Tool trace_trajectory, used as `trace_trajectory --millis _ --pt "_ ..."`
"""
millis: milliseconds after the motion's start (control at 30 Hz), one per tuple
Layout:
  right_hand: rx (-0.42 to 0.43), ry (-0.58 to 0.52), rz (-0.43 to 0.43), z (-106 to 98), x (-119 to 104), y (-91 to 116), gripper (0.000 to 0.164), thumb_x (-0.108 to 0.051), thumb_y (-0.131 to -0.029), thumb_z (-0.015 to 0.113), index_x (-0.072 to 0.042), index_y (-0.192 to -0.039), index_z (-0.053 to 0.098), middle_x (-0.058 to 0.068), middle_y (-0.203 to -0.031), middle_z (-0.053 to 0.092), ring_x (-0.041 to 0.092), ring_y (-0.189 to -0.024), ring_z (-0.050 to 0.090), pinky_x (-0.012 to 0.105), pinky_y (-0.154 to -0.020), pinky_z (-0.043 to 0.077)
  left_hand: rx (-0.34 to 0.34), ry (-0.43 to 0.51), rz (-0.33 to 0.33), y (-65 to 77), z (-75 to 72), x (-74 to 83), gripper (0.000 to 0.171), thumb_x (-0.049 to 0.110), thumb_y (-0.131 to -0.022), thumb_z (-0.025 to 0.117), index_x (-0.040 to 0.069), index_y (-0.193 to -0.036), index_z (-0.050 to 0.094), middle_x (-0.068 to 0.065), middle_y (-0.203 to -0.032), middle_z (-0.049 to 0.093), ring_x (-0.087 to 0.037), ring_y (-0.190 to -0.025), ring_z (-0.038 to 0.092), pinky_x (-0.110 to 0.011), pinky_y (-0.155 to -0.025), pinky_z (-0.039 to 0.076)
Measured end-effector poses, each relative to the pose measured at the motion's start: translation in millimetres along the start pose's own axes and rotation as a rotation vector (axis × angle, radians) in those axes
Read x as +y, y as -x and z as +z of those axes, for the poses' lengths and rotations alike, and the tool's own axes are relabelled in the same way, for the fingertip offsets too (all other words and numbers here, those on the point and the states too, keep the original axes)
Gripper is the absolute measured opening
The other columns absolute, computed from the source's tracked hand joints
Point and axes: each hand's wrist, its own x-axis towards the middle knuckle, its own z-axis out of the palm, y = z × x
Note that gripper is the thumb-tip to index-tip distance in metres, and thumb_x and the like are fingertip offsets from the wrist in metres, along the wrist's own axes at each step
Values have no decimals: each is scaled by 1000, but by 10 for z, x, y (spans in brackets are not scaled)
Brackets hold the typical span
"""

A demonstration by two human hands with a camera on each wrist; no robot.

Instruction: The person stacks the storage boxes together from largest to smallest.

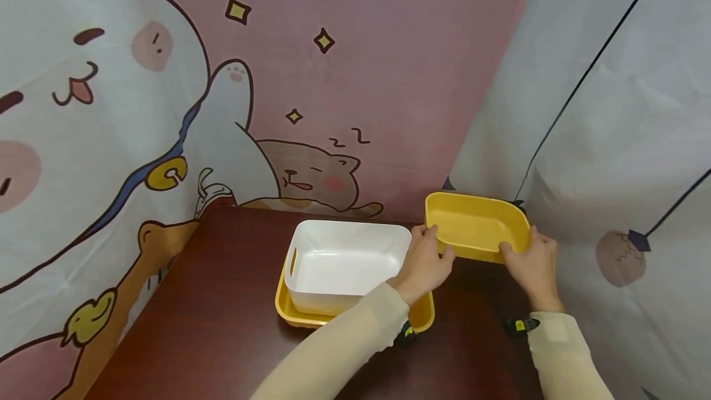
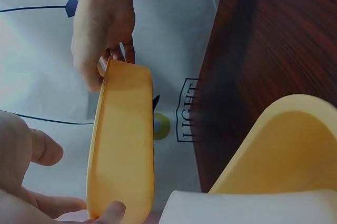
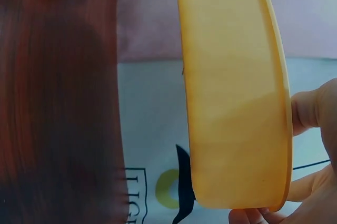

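A small yellow plastic bin (image 1: 472, 224) is held up above the table's back right corner, its open top tilted toward the head camera. The left hand (image 1: 426, 264) grips its left end, and the right hand (image 1: 534, 267) grips the right end, thumbs over the near rim. The yellow bin's side (image 2: 124, 139) fills the middle of the left wrist view, with the left hand at lower left. In the right wrist view, the right hand's fingers (image 3: 310, 182) hold its lower corner. A white bin (image 1: 350, 261) sits inside a larger yellow bin (image 1: 424, 316) left of the hands.
The dark reddish wooden table (image 1: 222, 326) carries the nested bins near its back edge. Behind it hangs a pink and white cartoon cloth (image 1: 389, 79); another light cloth (image 1: 622, 171) hangs close by the right hand.
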Motion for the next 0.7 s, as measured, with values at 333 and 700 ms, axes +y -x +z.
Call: trace_trajectory --millis 333,700 --pt "75 -65 -40 6 -226 137 83 -23 -112 60 10 -179 26 50 -169 35 63 -156 37 76 -132 34 68 64 71 43 -166 -31 56 30 -120 62 11 -172 53 -14 -170 46 -23 -124 69 -30 -111 60" --pt "92 -128 -82 68 -377 274 72 -16 -116 49 6 -181 26 47 -169 35 61 -151 41 76 -126 36 190 93 104 102 -351 -59 49 29 -118 65 10 -164 62 -15 -159 50 -13 -85 63 -21 -76 55"
